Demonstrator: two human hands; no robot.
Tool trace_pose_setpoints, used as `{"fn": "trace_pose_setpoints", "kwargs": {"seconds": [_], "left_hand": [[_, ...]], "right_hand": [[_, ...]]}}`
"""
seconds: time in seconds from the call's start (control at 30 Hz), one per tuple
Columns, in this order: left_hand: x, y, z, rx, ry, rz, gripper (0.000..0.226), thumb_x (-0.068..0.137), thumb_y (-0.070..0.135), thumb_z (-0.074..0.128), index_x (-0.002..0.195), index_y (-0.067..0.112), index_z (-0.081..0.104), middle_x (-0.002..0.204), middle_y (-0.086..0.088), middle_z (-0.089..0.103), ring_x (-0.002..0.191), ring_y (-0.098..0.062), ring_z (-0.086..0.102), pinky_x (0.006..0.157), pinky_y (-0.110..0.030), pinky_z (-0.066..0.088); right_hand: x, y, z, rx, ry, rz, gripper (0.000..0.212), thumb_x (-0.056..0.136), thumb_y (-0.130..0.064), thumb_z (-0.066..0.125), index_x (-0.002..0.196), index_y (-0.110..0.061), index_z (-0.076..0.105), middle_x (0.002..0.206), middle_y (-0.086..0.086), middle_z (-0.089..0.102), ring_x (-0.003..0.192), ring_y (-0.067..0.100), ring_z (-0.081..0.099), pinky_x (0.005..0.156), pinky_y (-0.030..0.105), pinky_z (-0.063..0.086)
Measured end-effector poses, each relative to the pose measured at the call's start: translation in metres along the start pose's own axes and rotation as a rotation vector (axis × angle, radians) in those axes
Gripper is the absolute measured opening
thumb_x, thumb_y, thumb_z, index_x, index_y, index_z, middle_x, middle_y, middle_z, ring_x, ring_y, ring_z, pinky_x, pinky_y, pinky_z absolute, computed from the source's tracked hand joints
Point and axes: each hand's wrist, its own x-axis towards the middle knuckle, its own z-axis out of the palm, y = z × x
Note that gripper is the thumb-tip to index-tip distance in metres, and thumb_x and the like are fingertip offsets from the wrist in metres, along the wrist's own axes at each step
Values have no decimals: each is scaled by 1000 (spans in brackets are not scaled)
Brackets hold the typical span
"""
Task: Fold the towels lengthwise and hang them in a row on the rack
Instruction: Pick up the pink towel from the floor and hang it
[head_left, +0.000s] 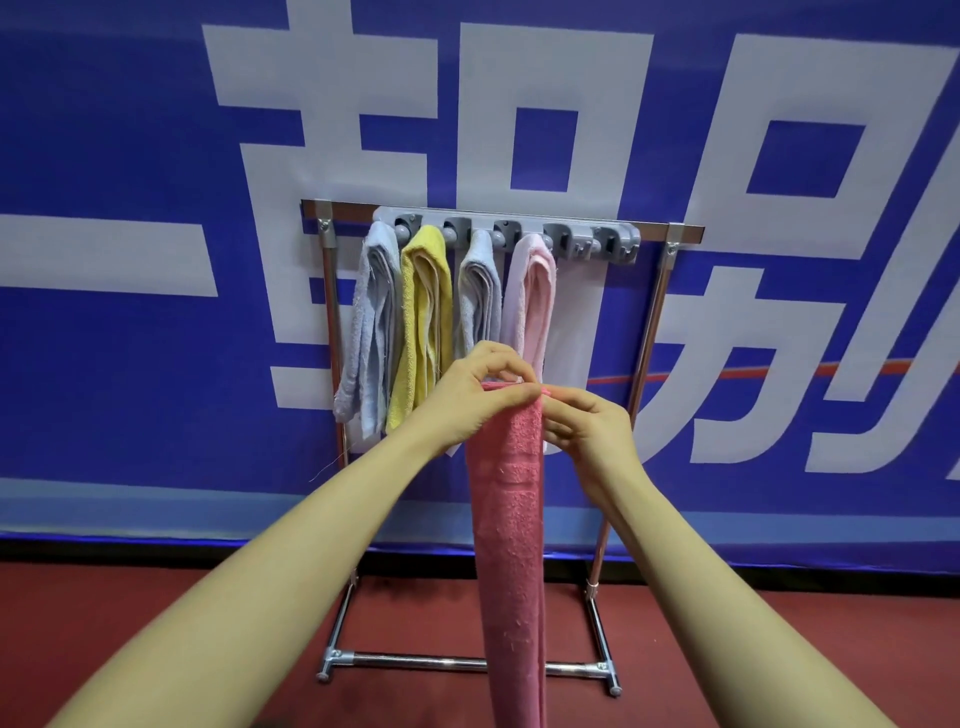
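The left hand (480, 395) and right hand (584, 423) both pinch the top edge of a rose-pink towel (511, 545), already folded into a long strip and hanging down in front of the rack (652, 322). Four folded towels hang in a row — the pale pink towel (532, 296) last. Judged next: lift toward 1 o'clock to the free grey clip (574, 241) and hang it there.
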Motion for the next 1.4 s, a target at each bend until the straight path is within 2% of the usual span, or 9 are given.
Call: {"fn": "trace_pose_setpoints", "kwargs": {"seconds": [0.1,0.17,0.27,0.47,0.57,0.7,0.9,1.03,1.4], "left_hand": [[-1,0,2,41,-29,-15,11,85,23,67,80,32,62,98,-3,52,66,5,43,68,-6,38],[-2,-2,3,55,-44,-28,11,86,25,65,81,33,60,97,-9,54,66,1,43,66,-11,40],[-1,-6,3,54,0,-12,11,85,22,66,80,31,62,88,-2,56,73,-8,48,70,-18,40],[3,-8,2,69,119,4,13,78,19,74,74,25,64,75,6,56,63,-1,43,61,-11,36],[4,-9,2,71,103,-56,9,83,25,69,89,22,63,84,7,57,72,-2,48,68,-11,39],[1,-17,-4,58,19,-182,27,87,29,64,111,17,59,102,5,61,93,-6,58,82,-19,49],[0,-17,-9,-273,143,-319,4,84,10,67,85,11,63,80,-2,65,74,-11,63,61,-15,52],[4,-13,-3,-240,221,-267,11,82,6,69,79,11,59,67,-1,64,62,-7,62,54,-15,49],[15,-1,8,-25,335,-111,15,76,9,75,72,12,62,66,-4,62,66,-14,60,68,-32,53]], "right_hand": [[1,-1,0,63,-12,44,9,76,-1,70,83,-6,73,76,10,74,68,19,70,60,22,55],[1,-1,-1,91,-35,60,11,74,-1,70,85,-4,72,77,11,74,67,18,70,59,22,55],[0,1,-4,109,-82,56,22,68,-6,70,89,-2,72,83,13,74,74,22,72,68,26,58],[0,2,-7,-89,-110,-62,19,76,-3,71,95,-8,73,93,11,74,88,21,71,77,26,55],[1,1,-3,-161,-34,-112,17,82,0,68,92,-11,73,88,6,75,86,17,71,77,25,55],[4,-2,-1,-150,39,-150,19,84,1,64,91,-14,73,82,0,75,81,11,70,72,19,54],[12,-5,-7,-177,110,-186,21,84,3,64,100,-9,71,89,3,73,84,13,70,80,23,56],[12,-3,-9,-218,132,-210,23,86,3,62,101,-11,71,90,1,72,89,15,68,83,21,55],[16,-8,-6,-376,224,-293,20,86,-12,67,105,-6,72,92,0,73,85,6,68,74,13,53]]}}
